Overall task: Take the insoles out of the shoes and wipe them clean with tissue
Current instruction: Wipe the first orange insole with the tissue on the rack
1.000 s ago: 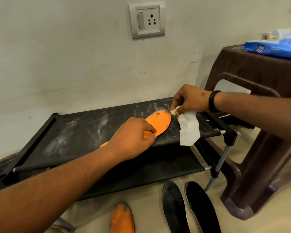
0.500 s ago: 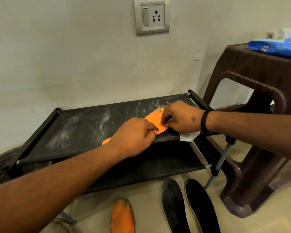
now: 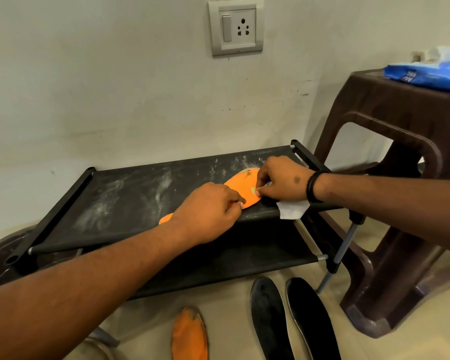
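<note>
An orange insole [image 3: 240, 187] lies flat on the top shelf of a black shoe rack [image 3: 130, 193]. My left hand [image 3: 208, 211] presses down on its middle and hides that part. My right hand [image 3: 281, 180] grips a white tissue [image 3: 292, 210] and rubs the insole near its toe end, where dark specks show. Most of the tissue is tucked under the palm, with a corner hanging over the rack's front bar. A second orange insole [image 3: 190, 336] and two black insoles [image 3: 268, 320] [image 3: 312, 320] lie on the floor below.
A brown plastic stool [image 3: 390, 178] stands right of the rack, with a blue tissue pack [image 3: 426, 74] on top. A wall socket [image 3: 235, 27] sits above. A dark round object [image 3: 0, 258] is at the left edge. The rack's lower shelf [image 3: 244, 258] carries nothing.
My right hand came down from the insole's tip onto the insole and slid the tissue along it toward my left hand. The tissue, hanging loose before, is now bunched under the palm.
</note>
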A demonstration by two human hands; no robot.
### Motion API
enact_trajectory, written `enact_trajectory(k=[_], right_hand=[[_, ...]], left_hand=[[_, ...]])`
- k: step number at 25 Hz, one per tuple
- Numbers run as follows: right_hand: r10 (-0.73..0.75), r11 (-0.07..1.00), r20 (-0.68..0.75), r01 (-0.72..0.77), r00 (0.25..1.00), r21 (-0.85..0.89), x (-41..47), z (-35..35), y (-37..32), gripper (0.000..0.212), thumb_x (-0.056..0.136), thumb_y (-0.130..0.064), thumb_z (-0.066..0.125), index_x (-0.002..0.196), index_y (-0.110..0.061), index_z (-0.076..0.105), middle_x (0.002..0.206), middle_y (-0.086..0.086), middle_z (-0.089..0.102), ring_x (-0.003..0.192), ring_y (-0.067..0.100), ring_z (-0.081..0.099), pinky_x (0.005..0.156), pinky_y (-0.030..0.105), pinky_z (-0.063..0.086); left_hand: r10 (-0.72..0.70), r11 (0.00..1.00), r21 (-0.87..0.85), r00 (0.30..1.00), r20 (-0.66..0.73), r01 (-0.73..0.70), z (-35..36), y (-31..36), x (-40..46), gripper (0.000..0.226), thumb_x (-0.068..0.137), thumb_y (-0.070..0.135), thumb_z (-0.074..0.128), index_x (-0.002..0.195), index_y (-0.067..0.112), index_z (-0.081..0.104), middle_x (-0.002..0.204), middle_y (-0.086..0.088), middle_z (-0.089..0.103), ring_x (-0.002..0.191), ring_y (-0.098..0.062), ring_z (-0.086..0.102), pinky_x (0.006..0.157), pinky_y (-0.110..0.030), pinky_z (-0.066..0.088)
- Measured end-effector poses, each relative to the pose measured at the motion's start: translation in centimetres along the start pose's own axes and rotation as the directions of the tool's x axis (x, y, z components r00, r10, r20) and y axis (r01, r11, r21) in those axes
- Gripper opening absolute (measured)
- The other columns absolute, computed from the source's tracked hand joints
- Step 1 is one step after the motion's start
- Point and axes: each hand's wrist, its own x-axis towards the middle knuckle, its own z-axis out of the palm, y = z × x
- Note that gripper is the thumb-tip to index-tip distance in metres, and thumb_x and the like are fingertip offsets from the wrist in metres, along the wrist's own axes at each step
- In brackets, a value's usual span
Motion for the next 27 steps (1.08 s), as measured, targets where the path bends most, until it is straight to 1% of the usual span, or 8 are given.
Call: enact_trajectory(k=[4, 8, 13, 16, 19, 23, 25, 27], right_hand=[[0.084, 0.995, -0.088, -0.089, 0.993, -0.05, 1.7, 0.4, 1.2, 0.006, 0.085, -0.014, 0.07, 0.083, -0.014, 0.076, 0.088, 0.002, 0.074, 0.085, 0.017, 0.068, 0.081, 0.035, 0.058], [0.168, 0.986, -0.162, -0.162, 0.972, 0.049, 2.7, 0.7, 1.8, 0.01, 0.086, -0.01, 0.068, 0.088, -0.012, 0.077, 0.096, 0.006, 0.075, 0.093, 0.02, 0.069, 0.086, 0.036, 0.057], [0.018, 0.983, 0.019, -0.021, 1.0, 0.185, 0.1, 0.9, -0.8, 0.007, 0.084, -0.012, 0.072, 0.081, -0.011, 0.078, 0.082, -0.002, 0.075, 0.08, 0.009, 0.069, 0.078, 0.024, 0.056], [-0.009, 0.998, 0.073, 0.005, 0.997, 0.066, 0.4, 0.1, -0.6, 0.006, 0.084, -0.015, 0.073, 0.081, -0.012, 0.078, 0.081, -0.002, 0.075, 0.078, 0.012, 0.069, 0.075, 0.026, 0.056], [0.101, 0.987, -0.032, -0.104, 0.994, -0.121, 2.4, 0.0, 0.8, 0.01, 0.085, -0.017, 0.067, 0.085, -0.016, 0.077, 0.087, 0.001, 0.074, 0.082, 0.019, 0.068, 0.079, 0.039, 0.058], [0.144, 0.989, -0.111, -0.147, 0.983, -0.014, 3.6, 1.6, -0.2, 0.016, 0.085, -0.01, 0.061, 0.086, -0.008, 0.077, 0.091, 0.01, 0.075, 0.085, 0.024, 0.069, 0.08, 0.039, 0.059], [0.068, 0.996, -0.068, -0.064, 0.995, 0.059, 2.7, 2.2, -1.6, 0.015, 0.087, -0.01, 0.063, 0.088, -0.008, 0.078, 0.092, 0.006, 0.075, 0.086, 0.019, 0.069, 0.081, 0.033, 0.057], [0.002, 0.994, 0.017, -0.004, 1.0, 0.112, 1.5, 1.8, -2.3, 0.012, 0.087, -0.011, 0.066, 0.086, -0.01, 0.078, 0.088, 0.002, 0.075, 0.082, 0.014, 0.068, 0.077, 0.027, 0.055]], left_hand=[[-0.005, 1.0, -0.006, 1.0, -0.016, 0.005, -0.1, 0.2, 0.0, 0.033, 0.1, 0.027, 0.05, 0.122, 0.025, 0.074, 0.122, 0.007, 0.072, 0.108, -0.013, 0.065, 0.093, -0.031, 0.051], [-0.009, 1.0, -0.004, 1.0, -0.005, 0.009, -0.2, 0.3, -0.2, 0.033, 0.1, 0.027, 0.049, 0.122, 0.025, 0.074, 0.121, 0.006, 0.073, 0.106, -0.014, 0.065, 0.092, -0.029, 0.05], [-0.02, 1.0, 0.004, 1.0, 0.006, 0.02, -0.2, 0.3, -0.3, 0.035, 0.098, 0.032, 0.046, 0.114, 0.027, 0.076, 0.107, 0.003, 0.076, 0.096, -0.016, 0.067, 0.086, -0.037, 0.055], [-0.027, 1.0, 0.01, 1.0, 0.015, 0.027, -0.1, 0.3, -0.3, 0.049, 0.092, 0.042, 0.035, 0.105, 0.023, 0.077, 0.098, -0.001, 0.076, 0.089, -0.019, 0.068, 0.082, -0.042, 0.056], [-0.033, 0.999, -0.013, 0.999, 0.004, 0.033, 0.2, 0.1, -0.1, 0.057, 0.089, 0.048, 0.029, 0.103, 0.021, 0.077, 0.098, -0.001, 0.077, 0.089, -0.019, 0.069, 0.082, -0.042, 0.056], [-0.015, 1.0, 0.015, 1.0, -0.014, 0.015, 0.5, -0.2, -0.1, 0.045, 0.101, 0.042, 0.039, 0.069, 0.019, 0.063, 0.063, -0.002, 0.06, 0.058, -0.015, 0.053, 0.063, -0.041, 0.05], [-0.011, 0.999, 0.046, 1.0, -0.017, 0.011, 0.3, 0.0, -0.2, 0.046, 0.103, 0.037, 0.044, 0.06, 0.021, 0.05, 0.052, 0.0, 0.045, 0.051, -0.015, 0.043, 0.056, -0.036, 0.039], [-0.006, 0.998, 0.063, 1.0, -0.011, 0.007, 0.2, 0.0, -0.1, 0.044, 0.102, 0.036, 0.046, 0.06, 0.023, 0.051, 0.051, 0.003, 0.044, 0.05, -0.014, 0.042, 0.055, -0.032, 0.032]])
